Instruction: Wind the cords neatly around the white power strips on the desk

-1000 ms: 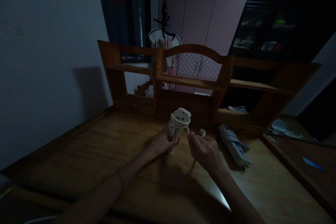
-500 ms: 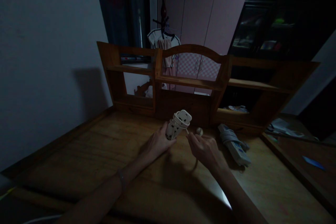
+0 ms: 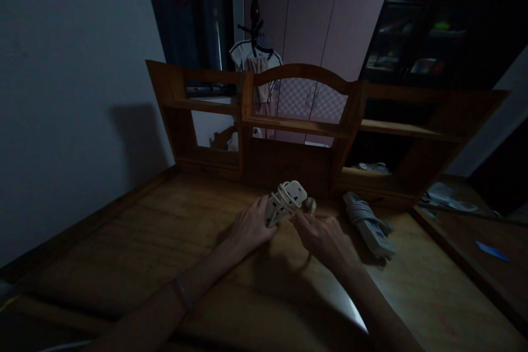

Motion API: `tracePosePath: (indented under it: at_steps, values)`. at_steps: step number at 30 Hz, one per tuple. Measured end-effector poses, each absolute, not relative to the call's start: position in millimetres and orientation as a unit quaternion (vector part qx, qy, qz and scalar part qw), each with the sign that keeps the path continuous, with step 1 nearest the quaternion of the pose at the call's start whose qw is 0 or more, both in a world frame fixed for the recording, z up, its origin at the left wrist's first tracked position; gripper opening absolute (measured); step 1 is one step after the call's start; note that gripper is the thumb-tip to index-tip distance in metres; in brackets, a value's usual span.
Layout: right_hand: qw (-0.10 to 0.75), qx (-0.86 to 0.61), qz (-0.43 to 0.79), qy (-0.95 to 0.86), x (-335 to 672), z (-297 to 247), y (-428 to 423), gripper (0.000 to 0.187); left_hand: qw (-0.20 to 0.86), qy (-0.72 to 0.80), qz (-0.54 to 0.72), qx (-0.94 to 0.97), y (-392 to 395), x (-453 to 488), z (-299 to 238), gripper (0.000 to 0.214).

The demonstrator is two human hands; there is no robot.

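White power strip (image 3: 295, 191) clasped in left hand (image 3: 251, 226), right hand (image 3: 324, 237) pinching the cord (image 3: 283, 196) wound round it

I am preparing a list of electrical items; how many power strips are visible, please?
2. One white power strip is in the left hand; a second power strip, wrapped in cord, lies on the desk, further right. More may be hidden in dark areas.
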State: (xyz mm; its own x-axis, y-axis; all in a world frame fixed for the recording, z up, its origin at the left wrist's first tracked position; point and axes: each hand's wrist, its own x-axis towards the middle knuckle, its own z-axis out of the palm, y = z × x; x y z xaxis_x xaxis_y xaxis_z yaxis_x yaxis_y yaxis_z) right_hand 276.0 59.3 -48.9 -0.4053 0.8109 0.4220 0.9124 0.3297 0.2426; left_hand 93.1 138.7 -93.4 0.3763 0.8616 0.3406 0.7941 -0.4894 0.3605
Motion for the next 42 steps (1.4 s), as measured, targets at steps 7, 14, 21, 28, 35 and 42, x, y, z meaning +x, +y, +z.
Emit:
tracePosePath:
  at_steps: [7,14,21,28,35,42]
  values:
    - [0.142,-0.523,-0.233,-0.807,278,-48,61,0.019,0.045,0.511,0.224,0.829,138,97,-95,0.084]
    - [0.137,-0.538,-0.219,-0.802,278,-48,60,0.023,0.054,0.512,0.197,0.835,139,97,-96,0.091]
    - [0.094,-0.565,-0.168,-0.802,288,-42,60,0.013,0.059,0.483,0.178,0.855,134,94,-90,0.090]
    - [0.083,-0.586,-0.121,-0.797,287,-29,54,0.015,0.003,0.483,0.181,0.857,129,87,-77,0.078]
    - [0.005,-0.552,-0.129,-0.824,265,-30,52,0.015,0.004,0.425,0.167,0.890,127,87,-90,0.072]
    - [0.042,-0.559,-0.122,-0.819,271,-30,55,0.012,0.026,0.420,0.153,0.894,130,87,-96,0.085]
